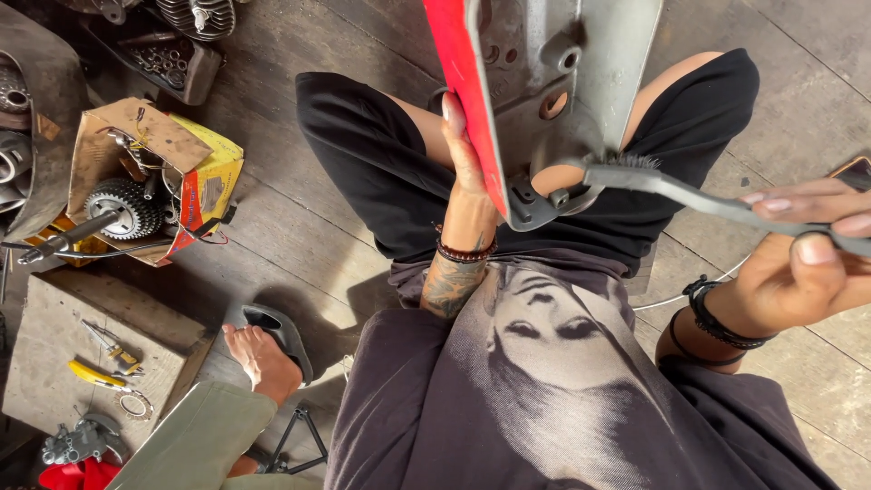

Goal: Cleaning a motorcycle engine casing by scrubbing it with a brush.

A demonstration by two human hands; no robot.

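Observation:
My left hand (467,172) grips the edge of a large metal part (581,63), grey on its inner face and red along the near side, held upright over my lap. My right hand (803,249) is closed around the handle of a grey wire brush (676,186). The brush bristles press against the lower corner of the metal part, beside a round hole. Dark bead bracelets sit on both wrists.
A torn cardboard box (150,177) with a toothed gear and shaft lies at left on the wooden floor. A wooden block (86,349) holds small tools and a ring. Another person's sandalled foot (263,354) and olive trouser leg are at lower left.

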